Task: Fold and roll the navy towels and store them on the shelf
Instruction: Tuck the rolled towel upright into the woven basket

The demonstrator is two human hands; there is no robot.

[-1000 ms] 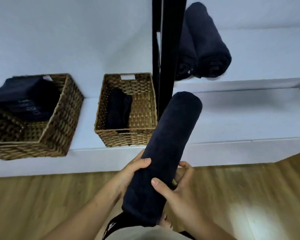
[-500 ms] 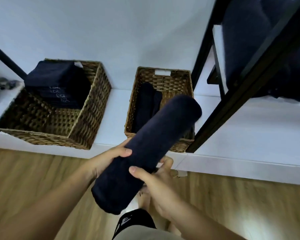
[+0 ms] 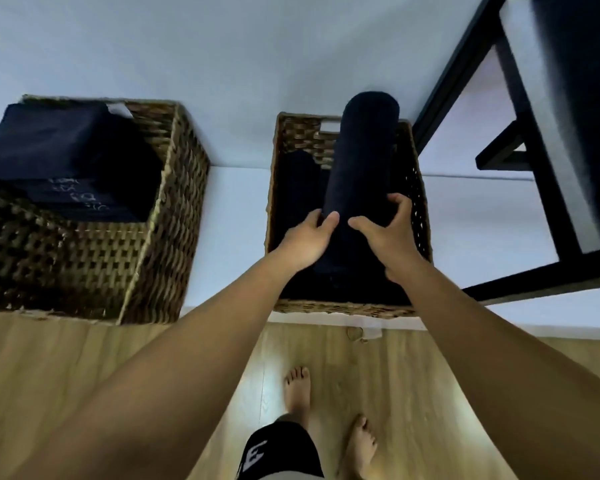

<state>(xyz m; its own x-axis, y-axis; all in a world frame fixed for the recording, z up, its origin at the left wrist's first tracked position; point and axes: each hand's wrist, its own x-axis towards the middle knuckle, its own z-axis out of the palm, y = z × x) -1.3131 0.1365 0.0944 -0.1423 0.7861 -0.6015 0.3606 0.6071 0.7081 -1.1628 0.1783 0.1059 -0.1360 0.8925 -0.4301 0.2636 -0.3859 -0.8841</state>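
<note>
We see the left hand and right hand both clamped around the rolled navy towel, held on end inside the wicker basket beside 1 other roll, likely so the walls keep it wound.

Both hands, left hand and right hand, grip rolled navy towel over wicker basket; another basket holds folded towels.

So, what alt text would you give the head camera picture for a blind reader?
The left hand and right hand grip a rolled navy towel, standing it in a wicker basket beside another dark towel. A second basket to the left holds folded navy towels.
</note>
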